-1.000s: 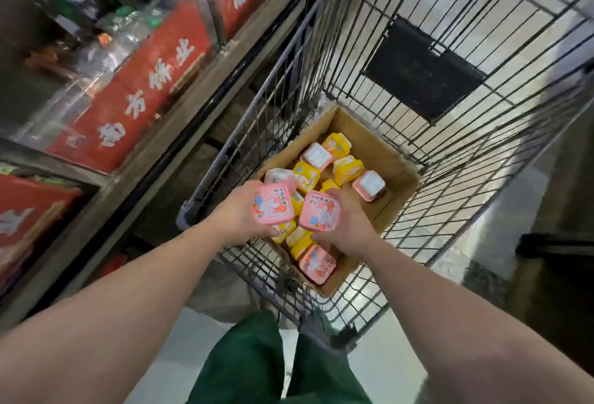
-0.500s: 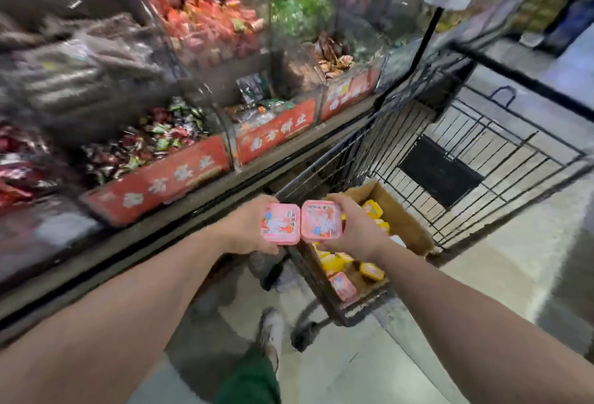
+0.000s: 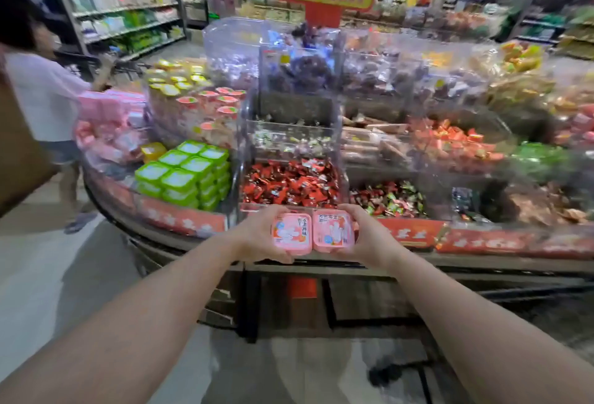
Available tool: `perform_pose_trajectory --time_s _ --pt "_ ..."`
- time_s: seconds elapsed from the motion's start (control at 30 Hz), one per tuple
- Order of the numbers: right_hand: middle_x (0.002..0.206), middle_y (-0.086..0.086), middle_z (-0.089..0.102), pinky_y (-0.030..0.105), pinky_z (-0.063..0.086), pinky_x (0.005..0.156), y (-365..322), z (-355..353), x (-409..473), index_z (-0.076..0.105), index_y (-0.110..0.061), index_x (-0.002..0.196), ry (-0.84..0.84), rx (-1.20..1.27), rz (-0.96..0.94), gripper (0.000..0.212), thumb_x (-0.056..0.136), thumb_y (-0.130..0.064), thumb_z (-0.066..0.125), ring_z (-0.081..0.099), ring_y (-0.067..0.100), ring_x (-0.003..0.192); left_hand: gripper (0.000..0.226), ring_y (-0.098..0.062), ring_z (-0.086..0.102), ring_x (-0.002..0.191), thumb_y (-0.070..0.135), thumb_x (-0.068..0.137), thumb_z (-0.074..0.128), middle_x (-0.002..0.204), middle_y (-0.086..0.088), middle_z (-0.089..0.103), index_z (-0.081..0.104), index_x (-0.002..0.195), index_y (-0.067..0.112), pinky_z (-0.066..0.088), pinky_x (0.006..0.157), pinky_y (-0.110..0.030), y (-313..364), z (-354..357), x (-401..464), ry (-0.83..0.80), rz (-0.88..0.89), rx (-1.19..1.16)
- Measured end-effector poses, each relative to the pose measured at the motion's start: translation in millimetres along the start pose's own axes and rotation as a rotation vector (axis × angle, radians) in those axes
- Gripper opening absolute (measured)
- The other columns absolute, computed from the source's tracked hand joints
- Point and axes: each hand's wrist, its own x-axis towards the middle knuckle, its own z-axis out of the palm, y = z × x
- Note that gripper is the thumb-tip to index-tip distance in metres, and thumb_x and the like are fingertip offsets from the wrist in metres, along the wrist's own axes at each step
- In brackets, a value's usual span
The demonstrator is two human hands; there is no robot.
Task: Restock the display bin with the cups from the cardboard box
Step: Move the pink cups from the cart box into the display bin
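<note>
Cups [image 3: 292,234], undersides hidden by left hand [image 3: 257,233], right hand [image 3: 364,236]

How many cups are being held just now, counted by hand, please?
Pink cup in the left hand: 1
Pink cup in the right hand: 1
Total: 2 pink cups, held side by side in front of the display.
</note>
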Motion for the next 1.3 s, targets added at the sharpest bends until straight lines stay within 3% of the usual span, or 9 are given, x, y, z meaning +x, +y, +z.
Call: perform_pose_trajectory --time_s 0.17,0.4,0.57,0.67,0.77,0.97,1.07,1.17,1.3 --pt "0.109 -0.012 0.061 0.017 0.051 0.085 -131 107 86 0.031 -0.022 0.143 -0.1 0.077 -0.123 0.101 0.061 -0.017 0.09 0.061 0.002 0.096 0.098 -0.011 0.058 0.103 0.025 0.058 0.09 0.117 0.002 0.058 0.033 0.137 0.02 0.046 0.091 -0.022 -110 -134 -63 0.191 -0.126 0.037" --pt "0.117 -0.004 0.063 0.033 0.054 0.088 -269 224 170 0.042 -0.022 0.134 -0.103 0.203 -0.22 0.088 0.06 -0.015 0.089 0.064 0.013 0.097 0.088 -0.01 0.059 0.097 0.019 0.059 0.089 0.112 0.002 0.058 0.038 0.13 0.021 0.049 0.084 -0.022 -215 -279 -129 0.34 -0.182 0.009" --pt "0.104 -0.014 0.06 0.002 0.043 0.069 -314 272 220 0.044 -0.025 0.128 -0.132 0.239 -0.231 0.08 0.063 -0.016 0.088 0.057 -0.011 0.082 0.098 -0.009 0.062 0.098 0.031 0.046 0.088 0.109 0.005 0.06 0.04 0.131 0.018 0.053 0.082 -0.025 -268 -330 -138 0.393 -0.222 -0.106" --pt "0.109 -0.008 0.063 0.011 0.048 0.076 -331 298 255 0.044 -0.021 0.133 -0.165 0.249 -0.22 0.086 0.061 -0.015 0.09 0.06 -0.003 0.088 0.094 -0.01 0.063 0.097 0.026 0.051 0.088 0.11 0.004 0.06 0.039 0.13 0.021 0.053 0.081 -0.027 -297 -354 -134 0.419 -0.273 -0.177" --pt "0.11 -0.008 0.06 0.004 0.043 0.066 -345 318 300 0.043 -0.022 0.134 -0.194 0.248 -0.224 0.087 0.061 -0.016 0.089 0.057 -0.005 0.087 0.088 -0.01 0.063 0.095 0.021 0.056 0.087 0.107 0.006 0.061 0.038 0.129 0.025 0.053 0.081 -0.027 -321 -382 -119 0.427 -0.298 -0.177" --pt "0.113 -0.003 0.061 0.014 0.049 0.058 -382 347 417 0.041 -0.025 0.134 -0.251 0.256 -0.259 0.088 0.061 -0.017 0.09 0.06 0.004 0.08 0.083 -0.008 0.063 0.093 0.015 0.061 0.085 0.108 0.006 0.062 0.036 0.128 0.025 0.054 0.079 -0.026 -372 -455 -63 0.471 -0.312 -0.186" --pt "0.119 -0.003 0.061 0.029 0.057 0.08 -400 354 472 0.042 -0.026 0.136 -0.258 0.235 -0.288 0.091 0.059 -0.024 0.091 0.063 0.01 0.097 0.076 -0.001 0.062 0.087 0.011 0.065 0.085 0.106 0.009 0.062 0.038 0.123 0.028 0.054 0.072 -0.021 -396 -493 -32 0.482 -0.331 -0.199" --pt "0.118 -0.006 0.059 0.024 0.051 0.084 -421 356 526 0.042 -0.023 0.135 -0.273 0.207 -0.324 0.087 0.062 -0.021 0.09 0.059 0.008 0.101 0.075 -0.002 0.063 0.088 0.016 0.066 0.085 0.106 0.009 0.064 0.04 0.124 0.03 0.053 0.07 -0.021 -421 -530 0 0.484 -0.334 -0.186" --pt "0.115 -0.009 0.056 0.012 0.041 0.081 -441 367 586 0.037 -0.023 0.141 -0.268 0.24 -0.296 0.095 0.062 -0.022 0.09 0.057 0.008 0.104 0.078 -0.004 0.064 0.096 0.025 0.064 0.087 0.108 0.007 0.066 0.042 0.127 0.023 0.053 0.082 -0.025 -458 -572 34 0.482 -0.353 -0.213"
